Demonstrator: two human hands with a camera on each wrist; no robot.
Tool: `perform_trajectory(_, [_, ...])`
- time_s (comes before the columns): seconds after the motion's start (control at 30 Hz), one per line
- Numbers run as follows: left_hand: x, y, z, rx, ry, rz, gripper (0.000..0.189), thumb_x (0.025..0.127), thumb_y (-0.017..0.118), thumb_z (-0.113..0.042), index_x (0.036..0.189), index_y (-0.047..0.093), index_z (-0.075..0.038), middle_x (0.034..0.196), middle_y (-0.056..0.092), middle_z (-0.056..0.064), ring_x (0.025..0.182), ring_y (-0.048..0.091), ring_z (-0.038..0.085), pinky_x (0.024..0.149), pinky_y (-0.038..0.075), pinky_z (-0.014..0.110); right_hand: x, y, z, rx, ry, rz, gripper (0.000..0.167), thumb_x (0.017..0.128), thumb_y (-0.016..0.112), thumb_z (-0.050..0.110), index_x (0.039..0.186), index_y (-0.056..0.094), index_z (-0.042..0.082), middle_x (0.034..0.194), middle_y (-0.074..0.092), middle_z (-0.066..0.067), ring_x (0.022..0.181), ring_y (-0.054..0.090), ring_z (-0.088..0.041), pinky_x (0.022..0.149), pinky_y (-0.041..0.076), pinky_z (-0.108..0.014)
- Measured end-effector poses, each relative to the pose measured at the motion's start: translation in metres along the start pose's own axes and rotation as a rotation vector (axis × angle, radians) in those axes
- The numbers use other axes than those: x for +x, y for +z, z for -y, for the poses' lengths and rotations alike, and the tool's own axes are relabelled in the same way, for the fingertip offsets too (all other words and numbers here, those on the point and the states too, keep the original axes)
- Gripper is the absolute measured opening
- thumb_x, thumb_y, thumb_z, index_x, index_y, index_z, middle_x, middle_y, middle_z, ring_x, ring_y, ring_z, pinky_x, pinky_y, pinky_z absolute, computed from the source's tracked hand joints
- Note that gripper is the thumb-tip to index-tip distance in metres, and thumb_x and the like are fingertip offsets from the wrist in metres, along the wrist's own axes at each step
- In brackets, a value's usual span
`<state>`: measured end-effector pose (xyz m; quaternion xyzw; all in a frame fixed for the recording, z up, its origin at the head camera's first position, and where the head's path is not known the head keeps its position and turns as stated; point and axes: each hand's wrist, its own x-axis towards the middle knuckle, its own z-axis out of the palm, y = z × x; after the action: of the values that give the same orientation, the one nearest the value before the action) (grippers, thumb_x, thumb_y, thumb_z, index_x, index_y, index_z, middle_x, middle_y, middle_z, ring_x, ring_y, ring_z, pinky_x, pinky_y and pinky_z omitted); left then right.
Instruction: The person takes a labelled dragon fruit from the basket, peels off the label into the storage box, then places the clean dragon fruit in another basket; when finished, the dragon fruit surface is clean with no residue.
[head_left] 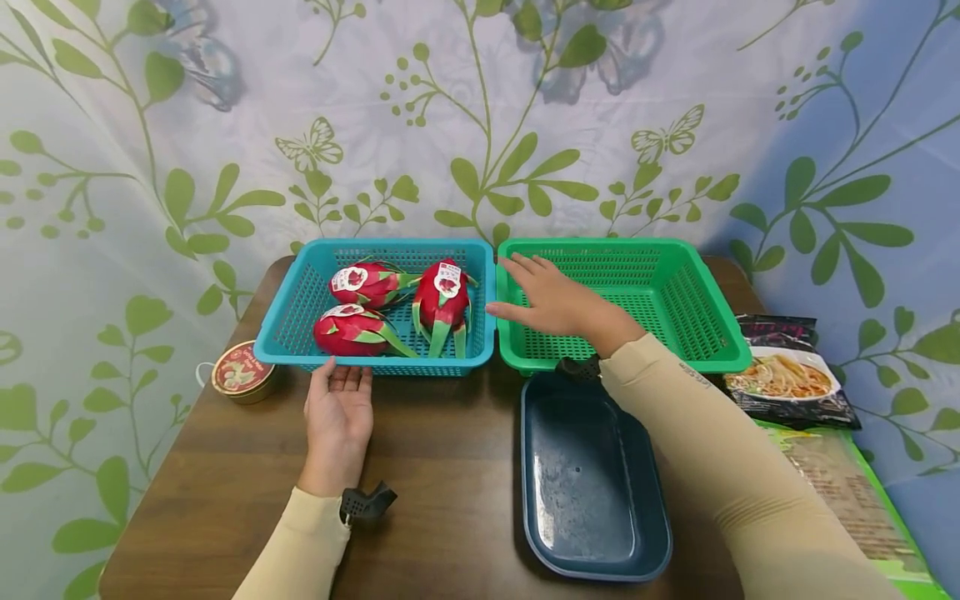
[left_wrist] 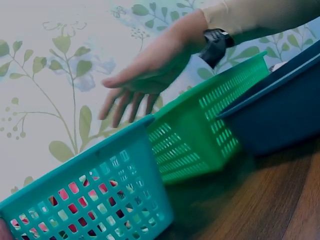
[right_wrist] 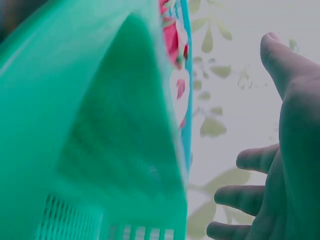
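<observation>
A blue plastic basket [head_left: 375, 362] holds three red dragon fruits, one of them the upright dragon fruit [head_left: 437, 308] at its right end. My left hand [head_left: 340, 421] is palm up at this basket's front side, fingers extended toward its wall and the thumb tip at the rim. In the left wrist view only a bit of a fingertip [left_wrist: 4, 233] shows by the basket. My right hand [head_left: 555, 298] hovers over the left end of a green basket [head_left: 720, 321], fingers spread and holding nothing. Its thumb points toward the blue basket's right rim.
A dark blue tub [head_left: 577, 483] stands in front of the green basket, under my right forearm. A round tin [head_left: 242, 371] sits at the table's left edge. A black noodle packet [head_left: 787, 375] and a green-edged bag [head_left: 855, 492] lie at the right. Patterned cloth hangs behind.
</observation>
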<state>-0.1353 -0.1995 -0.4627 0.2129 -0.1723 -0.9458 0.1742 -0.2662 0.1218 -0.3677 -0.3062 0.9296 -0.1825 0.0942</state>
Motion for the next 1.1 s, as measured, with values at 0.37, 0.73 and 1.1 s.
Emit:
perform_trajectory(0.37, [0.011, -0.007, -0.002, -0.087, 0.018, -0.004, 0.012, 0.106, 0.058, -0.007, 0.114, 0.05, -0.003, 0.099, 0.058, 0.011, 0.09, 0.058, 0.023, 0.083, 0.058, 0.033, 0.061, 0.029, 0.078, 0.158, -0.211, 0.067, 0.094, 0.097, 0.068, 0.061, 0.164, 0.032, 0.006, 0.159, 0.044, -0.011, 0.142, 0.041, -0.026, 0.107, 0.049, -0.04])
perform_trajectory(0.73, [0.014, -0.006, 0.004, -0.061, 0.041, 0.02, 0.006, 0.107, 0.057, -0.006, 0.108, 0.053, -0.002, 0.098, 0.058, 0.011, 0.09, 0.059, 0.022, 0.083, 0.058, 0.031, 0.107, 0.072, 0.129, 0.218, -0.106, 0.108, 0.086, 0.096, 0.075, 0.05, 0.158, 0.041, 0.003, 0.156, 0.05, -0.011, 0.138, 0.047, -0.022, 0.109, 0.046, -0.036])
perform_trajectory(1.1, [0.014, -0.009, 0.0, -0.088, 0.028, 0.022, 0.006, 0.108, 0.055, -0.006, 0.11, 0.052, -0.001, 0.099, 0.059, 0.012, 0.09, 0.059, 0.023, 0.084, 0.058, 0.031, 0.121, 0.096, 0.147, 0.236, -0.012, 0.107, 0.084, 0.093, 0.079, 0.048, 0.153, 0.043, 0.001, 0.143, 0.059, -0.01, 0.124, 0.056, -0.022, 0.102, 0.051, -0.035])
